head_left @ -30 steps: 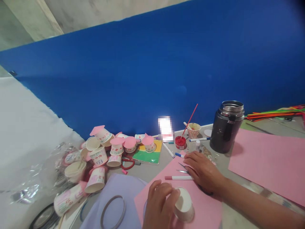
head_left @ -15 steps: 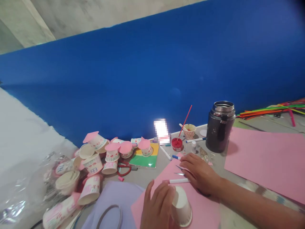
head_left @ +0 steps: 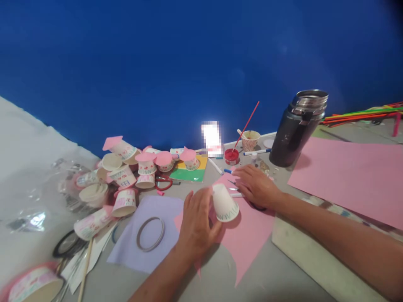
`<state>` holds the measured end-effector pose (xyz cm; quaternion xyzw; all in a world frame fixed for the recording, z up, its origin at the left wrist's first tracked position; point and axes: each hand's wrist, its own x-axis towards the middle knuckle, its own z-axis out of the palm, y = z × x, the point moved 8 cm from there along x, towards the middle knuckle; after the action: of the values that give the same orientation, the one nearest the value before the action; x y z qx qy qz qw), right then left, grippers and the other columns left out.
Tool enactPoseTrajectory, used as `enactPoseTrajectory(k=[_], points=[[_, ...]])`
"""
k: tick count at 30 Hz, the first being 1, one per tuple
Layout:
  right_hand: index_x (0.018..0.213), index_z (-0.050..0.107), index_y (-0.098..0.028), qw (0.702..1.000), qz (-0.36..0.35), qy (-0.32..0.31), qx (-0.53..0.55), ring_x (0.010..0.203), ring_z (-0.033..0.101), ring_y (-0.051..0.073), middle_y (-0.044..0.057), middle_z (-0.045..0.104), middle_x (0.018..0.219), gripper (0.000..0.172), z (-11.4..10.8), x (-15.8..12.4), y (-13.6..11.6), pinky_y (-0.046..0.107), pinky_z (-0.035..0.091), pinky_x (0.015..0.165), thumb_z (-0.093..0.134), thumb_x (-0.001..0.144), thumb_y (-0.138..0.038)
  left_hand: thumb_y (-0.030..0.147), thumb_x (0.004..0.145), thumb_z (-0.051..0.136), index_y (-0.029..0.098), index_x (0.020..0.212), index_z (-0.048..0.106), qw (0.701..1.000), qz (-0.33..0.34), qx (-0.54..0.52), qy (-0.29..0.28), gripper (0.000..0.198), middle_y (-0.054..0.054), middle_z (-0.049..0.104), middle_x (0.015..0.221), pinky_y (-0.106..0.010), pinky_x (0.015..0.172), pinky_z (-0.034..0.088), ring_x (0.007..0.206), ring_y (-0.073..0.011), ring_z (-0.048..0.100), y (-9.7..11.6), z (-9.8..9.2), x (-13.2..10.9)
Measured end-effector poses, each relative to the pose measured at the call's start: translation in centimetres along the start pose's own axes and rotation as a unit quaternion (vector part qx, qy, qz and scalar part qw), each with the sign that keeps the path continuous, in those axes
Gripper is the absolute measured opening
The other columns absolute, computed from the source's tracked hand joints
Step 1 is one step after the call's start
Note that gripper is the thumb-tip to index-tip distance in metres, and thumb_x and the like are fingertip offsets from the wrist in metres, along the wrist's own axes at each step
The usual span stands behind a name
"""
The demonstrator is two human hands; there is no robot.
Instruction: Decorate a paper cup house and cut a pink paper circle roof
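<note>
A white paper cup (head_left: 225, 203) stands upside down on a pink paper sheet (head_left: 248, 243), with green marks drawn round its rim. My left hand (head_left: 198, 222) has its fingers and thumb closed against the cup's left side; some fingertips are hidden. My right hand (head_left: 256, 186) rests beyond the cup, fingers apart over several tools. From beneath it poke scissor blades (head_left: 232, 189), a blue-capped marker (head_left: 228, 170) and a white pen (head_left: 236, 195). Left of my left hand, a grey tape ring (head_left: 138, 239) lies on purple paper (head_left: 126, 251).
Decorated paper cups (head_left: 146, 167) with pink paper tops crowd the left side, beside clear plastic wrap (head_left: 37, 201). A red paint pot (head_left: 232, 157), a paper cup with a stick (head_left: 251, 144) and a dark open flask (head_left: 292, 138) stand behind. Pink paper (head_left: 349, 176) lies right.
The view has tilted down, so the table sits higher in it. The white cup has moved forward and turned, showing green marks, with my left hand beside it. My right hand keeps its place.
</note>
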<state>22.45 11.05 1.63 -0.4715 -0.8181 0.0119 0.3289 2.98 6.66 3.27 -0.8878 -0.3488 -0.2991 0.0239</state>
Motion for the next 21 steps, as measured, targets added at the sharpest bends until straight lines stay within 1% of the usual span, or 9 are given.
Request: enactPoseTrajectory(k=[2, 4, 6, 7, 9, 11, 14, 17, 21], points=[[0.150, 0.049, -0.013, 0.999, -0.016, -0.002, 0.028, 0.129, 0.057, 0.035, 0.021, 0.063, 0.139, 0.059, -0.1, -0.1, -0.4, 0.059, 0.046, 0.112, 0.057, 0.092, -0.013, 0.014, 0.084, 0.066, 0.018, 0.158, 0.028, 0.999, -0.026, -0.019, 0.034, 0.083, -0.020, 0.058, 0.144, -0.059, 0.114, 0.043, 0.135, -0.0358, 0.055, -0.7, -0.5, 0.2], [0.163, 0.028, -0.014, 0.997, -0.053, -0.019, 0.060, 0.141, 0.049, 0.036, 0.022, 0.052, 0.153, 0.082, 0.0, -0.3, -1.6, 0.060, 0.043, 0.116, 0.060, 0.087, -0.014, 0.012, 0.082, 0.066, 0.018, 0.154, 0.033, 0.998, -0.039, -0.024, 0.047, 0.080, -0.020, 0.058, 0.142, -0.059, 0.113, 0.044, 0.134, -0.0360, 0.054, -1.0, -0.8, 0.3], [0.167, 0.015, -0.015, 0.993, -0.087, -0.039, 0.073, 0.148, 0.042, 0.037, 0.023, 0.044, 0.160, 0.094, 0.2, -0.5, -2.9, 0.061, 0.040, 0.119, 0.064, 0.088, -0.022, 0.012, 0.080, 0.066, 0.018, 0.151, 0.037, 0.998, -0.041, -0.020, 0.043, 0.077, -0.019, 0.058, 0.140, -0.060, 0.113, 0.043, 0.132, -0.0365, 0.054, -0.9, -0.8, 0.5], [0.167, 0.013, -0.015, 0.992, -0.097, -0.042, 0.071, 0.149, 0.041, 0.037, 0.023, 0.043, 0.161, 0.095, 0.2, -0.6, -3.5, 0.062, 0.039, 0.120, 0.066, 0.089, -0.026, 0.012, 0.080, 0.067, 0.018, 0.150, 0.038, 0.998, -0.039, -0.019, 0.037, 0.076, -0.019, 0.058, 0.138, -0.061, 0.112, 0.043, 0.131, -0.0367, 0.054, -0.8, -0.7, 0.6], [0.167, 0.018, -0.017, 0.991, -0.111, -0.042, 0.064, 0.150, 0.041, 0.036, 0.022, 0.044, 0.161, 0.090, 0.1, -0.7, -4.5, 0.062, 0.036, 0.122, 0.067, 0.092, -0.031, 0.016, 0.081, 0.068, 0.020, 0.149, 0.039, 0.999, -0.029, -0.021, 0.019, 0.074, -0.018, 0.058, 0.136, -0.062, 0.113, 0.042, 0.129, -0.0368, 0.055, -0.4, -0.5, 0.7], [0.162, 0.029, -0.021, 0.990, -0.122, -0.041, 0.060, 0.149, 0.042, 0.034, 0.020, 0.047, 0.159, 0.076, 0.0, -0.7, -5.1, 0.061, 0.035, 0.123, 0.064, 0.095, -0.028, 0.020, 0.084, 0.069, 0.021, 0.151, 0.038, 0.999, -0.014, -0.033, 0.006, 0.074, -0.017, 0.058, 0.135, -0.062, 0.114, 0.040, 0.129, -0.0366, 0.055, 0.0, -0.2, 0.7], [0.155, 0.042, -0.024, 0.990, -0.116, -0.027, 0.078, 0.145, 0.047, 0.033, 0.018, 0.052, 0.154, 0.063, -0.5, -0.5, -5.2, 0.058, 0.039, 0.120, 0.063, 0.096, -0.027, 0.030, 0.086, 0.075, 0.024, 0.159, 0.027, 0.996, -0.012, -0.086, 0.002, 0.087, -0.018, 0.052, 0.146, -0.062, 0.117, 0.038, 0.139, -0.0380, 0.049, -0.2, 0.0, 0.5], [0.155, 0.041, -0.024, 0.988, -0.091, -0.010, 0.125, 0.142, 0.050, 0.034, 0.019, 0.054, 0.150, 0.069, -0.8, -0.4, -4.5, 0.058, 0.042, 0.119, 0.068, 0.093, -0.032, 0.036, 0.081, 0.082, 0.028, 0.165, 0.014, 0.975, -0.078, -0.209, -0.014, 0.108, -0.019, 0.036, 0.162, -0.062, 0.120, 0.038, 0.151, -0.0395, 0.039, -1.8, 0.8, 0.1], [0.157, 0.037, -0.025, 0.981, -0.061, -0.022, 0.182, 0.146, 0.046, 0.035, 0.018, 0.051, 0.154, 0.083, -0.8, -0.4, -3.7, 0.059, 0.039, 0.121, 0.077, 0.085, -0.036, 0.036, 0.081, 0.080, 0.031, 0.166, 0.015, 0.913, -0.159, -0.373, -0.052, 0.107, -0.016, 0.027, 0.170, -0.059, 0.124, 0.038, 0.157, -0.0376, 0.033, -3.3, 2.4, -0.3]])
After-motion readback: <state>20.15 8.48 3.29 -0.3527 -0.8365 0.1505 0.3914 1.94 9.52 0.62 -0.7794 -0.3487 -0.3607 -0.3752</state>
